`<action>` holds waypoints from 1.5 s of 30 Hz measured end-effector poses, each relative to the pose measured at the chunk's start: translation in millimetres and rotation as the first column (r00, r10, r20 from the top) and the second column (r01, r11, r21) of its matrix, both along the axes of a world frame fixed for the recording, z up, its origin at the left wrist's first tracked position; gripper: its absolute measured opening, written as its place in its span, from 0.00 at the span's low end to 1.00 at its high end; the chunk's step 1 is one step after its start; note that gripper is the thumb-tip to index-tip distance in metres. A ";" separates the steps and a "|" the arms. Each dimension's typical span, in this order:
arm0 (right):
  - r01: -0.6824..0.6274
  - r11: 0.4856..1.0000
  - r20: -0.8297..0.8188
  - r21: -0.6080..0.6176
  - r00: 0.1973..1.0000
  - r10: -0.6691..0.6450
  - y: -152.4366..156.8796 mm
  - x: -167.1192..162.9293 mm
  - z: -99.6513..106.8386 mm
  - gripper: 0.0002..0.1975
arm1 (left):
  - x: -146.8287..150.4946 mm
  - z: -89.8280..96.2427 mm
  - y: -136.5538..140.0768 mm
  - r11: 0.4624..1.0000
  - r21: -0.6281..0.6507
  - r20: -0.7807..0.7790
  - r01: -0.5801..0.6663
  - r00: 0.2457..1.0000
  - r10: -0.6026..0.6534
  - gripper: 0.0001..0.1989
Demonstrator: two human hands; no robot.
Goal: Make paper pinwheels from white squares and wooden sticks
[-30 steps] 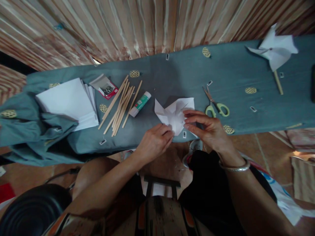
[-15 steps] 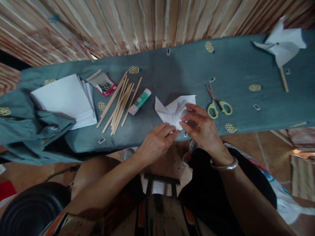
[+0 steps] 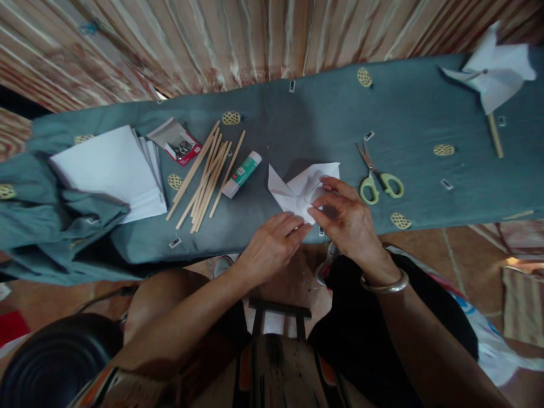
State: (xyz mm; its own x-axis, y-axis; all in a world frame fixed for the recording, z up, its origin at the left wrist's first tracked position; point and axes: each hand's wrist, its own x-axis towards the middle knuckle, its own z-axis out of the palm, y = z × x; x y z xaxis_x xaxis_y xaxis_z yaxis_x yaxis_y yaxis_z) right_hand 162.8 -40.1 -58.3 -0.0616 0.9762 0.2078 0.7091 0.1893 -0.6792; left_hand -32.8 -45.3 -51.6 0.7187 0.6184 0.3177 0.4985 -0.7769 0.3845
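Observation:
A white paper pinwheel (image 3: 289,190), its corners partly folded inward, lies on the blue-green cloth near the front edge. My left hand (image 3: 276,241) closes on its near edge, fingertips pressed on the paper. My right hand (image 3: 342,212) pinches a paper flap at the pinwheel's right side, thumb and forefinger close to the middle. Whether a pin sits between those fingers is too small to tell. Just right of my right hand lie scissors (image 3: 378,180) with green handles, blades apart. A glue stick (image 3: 242,174) rests to the left of the paper.
Several wooden sticks (image 3: 208,178) lie left of the glue stick, beside an open small box (image 3: 182,144) of metal pins. A stack of white paper (image 3: 110,170) is at the left. A finished pinwheel on a stick (image 3: 495,73) lies far right. A black round stool (image 3: 59,362) stands lower left.
My right thumb and forefinger have shifted slightly left toward the pinwheel's middle. My left hand stays in place. The view has turned very slightly.

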 end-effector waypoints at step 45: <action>-0.095 0.994 0.166 0.052 0.982 0.085 -7.4 -15.1 5.4 0.16 | 0.1 1.7 0.8 0.998 -0.064 0.007 -0.006 1.000 0.006 0.11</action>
